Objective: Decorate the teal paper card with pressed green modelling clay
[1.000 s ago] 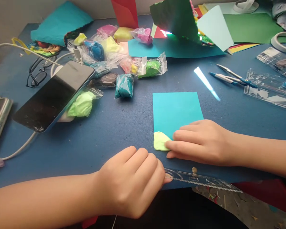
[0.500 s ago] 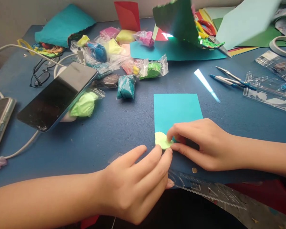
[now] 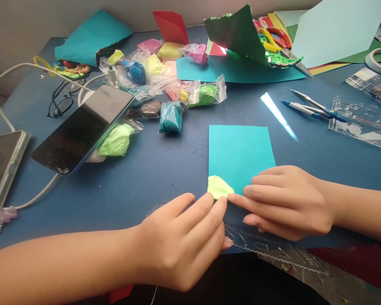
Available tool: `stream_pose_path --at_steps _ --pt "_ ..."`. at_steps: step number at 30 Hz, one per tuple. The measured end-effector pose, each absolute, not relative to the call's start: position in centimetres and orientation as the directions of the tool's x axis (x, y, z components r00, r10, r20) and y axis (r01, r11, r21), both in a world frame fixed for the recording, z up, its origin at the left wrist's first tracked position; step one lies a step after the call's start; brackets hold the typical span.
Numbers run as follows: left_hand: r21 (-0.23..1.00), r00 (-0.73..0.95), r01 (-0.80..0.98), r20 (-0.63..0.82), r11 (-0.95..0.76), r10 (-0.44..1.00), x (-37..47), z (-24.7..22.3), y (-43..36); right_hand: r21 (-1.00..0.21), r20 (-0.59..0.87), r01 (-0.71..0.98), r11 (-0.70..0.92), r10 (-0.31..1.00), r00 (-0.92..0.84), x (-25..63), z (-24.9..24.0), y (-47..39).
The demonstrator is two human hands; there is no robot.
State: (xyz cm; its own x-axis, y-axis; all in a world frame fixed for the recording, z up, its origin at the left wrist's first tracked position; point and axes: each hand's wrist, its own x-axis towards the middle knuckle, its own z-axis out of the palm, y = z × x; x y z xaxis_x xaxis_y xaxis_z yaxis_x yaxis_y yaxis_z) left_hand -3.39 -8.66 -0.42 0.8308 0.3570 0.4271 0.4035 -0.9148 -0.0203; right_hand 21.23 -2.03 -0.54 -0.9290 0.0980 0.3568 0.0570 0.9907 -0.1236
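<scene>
A flattened piece of pale yellow-green modelling clay (image 3: 219, 187) covers the near left corner of a turquoise paper square (image 3: 239, 150). My left hand (image 3: 180, 245) lies in front of it, fingers stretched out, with fingertips touching the clay's near edge. From the right, my right hand (image 3: 285, 201) reaches over the paper's near right part. Its index fingertip meets the clay's right tip, and the other fingers are extended. A clear plastic ruler (image 3: 273, 252) lies along the table's front edge, partly hidden beneath my hands.
Bagged clay lumps (image 3: 170, 117) crowd the back middle. A black phone (image 3: 84, 129) with a white cable lies left, near eyeglasses (image 3: 62, 103). Scissors (image 3: 287, 51) stick out of a green paper pocket (image 3: 235, 36). At right are a compass (image 3: 314, 109) and clear plastic case (image 3: 358, 127).
My right hand has let go of its pinch on the clay and moved right, its fingers now extended. The clay's right end lies flatter. My left hand stays nearly in place. The view shifted slightly.
</scene>
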Motion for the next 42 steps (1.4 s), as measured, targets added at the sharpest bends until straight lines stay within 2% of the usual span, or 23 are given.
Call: stream_pose_path --at_steps 13,15,18,20,22,27,33,38,42 --pt "-0.007 0.833 0.404 0.415 -0.915 0.365 -3.3 -0.4 -8.6 -0.212 0.325 0.114 0.970 0.180 -0.929 20.9 -0.2 -2.3" --pt "0.002 0.831 0.405 0.417 -0.914 0.369 -3.3 -0.5 -8.6 -0.319 0.331 0.127 0.939 0.237 -0.913 21.0 -0.4 -2.2" --pt "-0.004 0.814 0.412 0.451 -0.911 0.366 -3.4 -0.4 -8.6 -0.543 0.287 0.181 0.820 0.384 -0.878 21.1 -0.5 -1.9" --pt "-0.013 0.789 0.435 0.487 -0.900 0.375 -3.4 -0.2 -8.4 -0.588 0.242 0.223 0.778 0.432 -0.868 21.0 -0.4 -1.7" --pt "-0.020 0.762 0.473 0.510 -0.881 0.398 -3.3 0.0 -8.2 -0.519 0.249 0.231 0.823 0.404 -0.880 20.8 -0.4 -1.7" --pt "-0.035 0.787 0.475 0.463 -0.879 0.407 -3.0 0.2 -7.8 -0.241 0.361 0.222 0.945 0.299 -0.883 20.2 -0.8 -2.1" --pt "-0.033 0.812 0.455 0.425 -0.890 0.399 -2.9 -0.2 -7.5 -0.061 0.350 0.269 0.961 0.273 -0.896 19.7 -1.0 -2.4" --pt "-0.074 0.826 0.384 0.474 -0.921 0.306 -3.2 -0.4 -7.6 -0.078 0.367 0.274 0.959 0.283 -0.886 19.5 -0.8 -2.5" --pt "-0.080 0.834 0.375 0.464 -0.923 0.299 -3.4 -0.6 -7.9 -0.237 0.322 0.335 0.912 0.399 -0.858 19.5 -0.6 -2.8"
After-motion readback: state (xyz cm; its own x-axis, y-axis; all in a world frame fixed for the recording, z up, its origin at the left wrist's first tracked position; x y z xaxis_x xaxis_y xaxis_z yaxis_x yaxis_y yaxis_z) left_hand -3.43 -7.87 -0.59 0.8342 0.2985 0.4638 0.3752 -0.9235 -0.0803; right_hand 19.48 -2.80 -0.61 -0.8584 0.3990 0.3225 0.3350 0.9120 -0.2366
